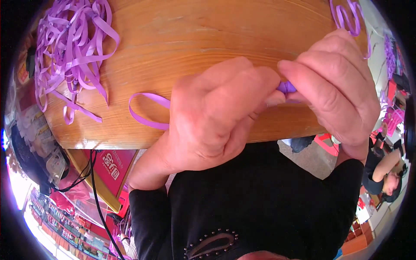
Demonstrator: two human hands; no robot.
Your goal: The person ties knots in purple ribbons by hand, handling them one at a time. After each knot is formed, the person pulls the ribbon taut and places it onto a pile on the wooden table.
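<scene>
Over the near part of the table, both my hands pinch a short, gathered piece of purple ribbon (286,87). My left hand (212,112) is closed, its thumb and fingertips on the ribbon's left end. From the other side my right hand (336,82) grips it, fingers curled. A small gap between the fingertips shows the ribbon folded or knotted; I cannot tell which. A flat loop of purple ribbon (154,97) sticks out to the left of my left hand, and the hand hides where it leads.
A tangled heap of purple ribbons (76,52) covers the table's (208,34) far left. More ribbon loops (356,32) hang at the far right edge. Below left are a red printed panel (115,167) and a black cable (98,201). Another person (383,175) is at the right.
</scene>
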